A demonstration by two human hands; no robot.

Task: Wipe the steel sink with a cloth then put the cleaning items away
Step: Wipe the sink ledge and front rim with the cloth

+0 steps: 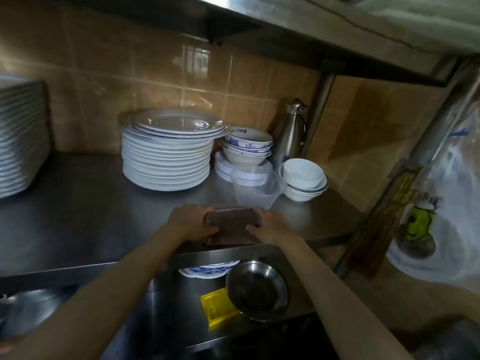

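Both hands grip brown cloth before stacked plates.

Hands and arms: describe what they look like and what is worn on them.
Both arms are bare as far as the view shows them: no sleeves in sight. The left hand and right hand are bare too, without gloves. No watch, bracelet or ring is visible, though the picture is blurry.

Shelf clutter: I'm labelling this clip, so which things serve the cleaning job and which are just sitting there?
Job: brown cloth, left hand, right hand, steel shelf.
Lying about: plate stack, bowls, flask, plastic container, steel bowl.
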